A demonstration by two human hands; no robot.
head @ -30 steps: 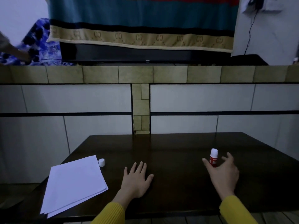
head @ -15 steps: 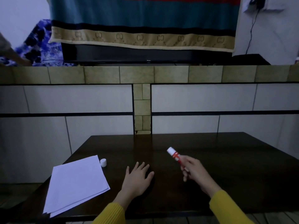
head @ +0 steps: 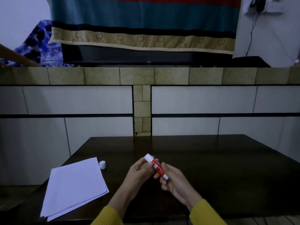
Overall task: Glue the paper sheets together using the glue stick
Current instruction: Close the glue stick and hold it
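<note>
Evidently the glue stick (head: 156, 166) was held above the desk (head: 211, 168) between both hands, tilted with its white cap up and to the left. The right hand (head: 174, 181) was curled round the lower end of the red barrel, while the cap end was pinched by the fingers of the left hand (head: 138, 173); each grip was closed on the stick. The sheets (head: 74, 187) were stacked near the left edge of the desk, well apart from the hands, with a small white cap (head: 102, 164) just beside their far corner. The stick was judged light, rigid and smooth, best gripped round the barrel while the cap is pulled or twisted. The sheets were judged thin and limp, easily slid or creased, so flat pressure near an edge would be needed.
</note>
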